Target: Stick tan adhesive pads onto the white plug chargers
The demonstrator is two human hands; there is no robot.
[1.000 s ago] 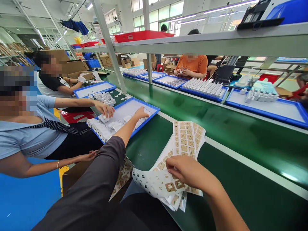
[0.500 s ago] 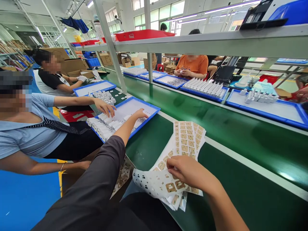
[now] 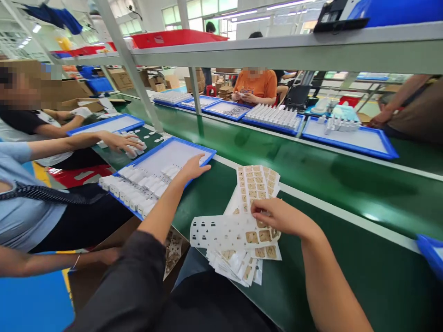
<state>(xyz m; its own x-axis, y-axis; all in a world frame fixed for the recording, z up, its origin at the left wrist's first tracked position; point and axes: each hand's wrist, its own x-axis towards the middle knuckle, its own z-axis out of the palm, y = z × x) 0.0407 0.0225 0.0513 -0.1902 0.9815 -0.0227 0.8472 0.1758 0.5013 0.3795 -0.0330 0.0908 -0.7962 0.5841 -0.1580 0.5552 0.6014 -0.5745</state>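
Note:
My left hand (image 3: 194, 168) reaches over the right edge of a blue-rimmed tray (image 3: 162, 148), fingers apart, with nothing visible in it. White box-shaped pieces (image 3: 138, 186) stand in rows in the tray's near part. At the centre right, my right hand (image 3: 275, 214) pinches a white sticker sheet (image 3: 221, 232) by its upper right part. That sheet carries small dark marks at its left and brown stickers at its right. Beneath it, more sheets with brown stickers (image 3: 254, 180) lie fanned on the green table (image 3: 332, 240).
A co-worker's hand (image 3: 121, 142) is over white pieces left of my tray. Another person in orange (image 3: 258, 85) sits across the table behind blue trays (image 3: 349, 138). An open carton (image 3: 175, 249) stands below the table edge. A metal shelf (image 3: 277, 51) crosses above.
The view has shifted right. My left hand has moved off the pieces to the tray's right edge. The held sheet now lies flatter. The co-worker's hand has left the tray.

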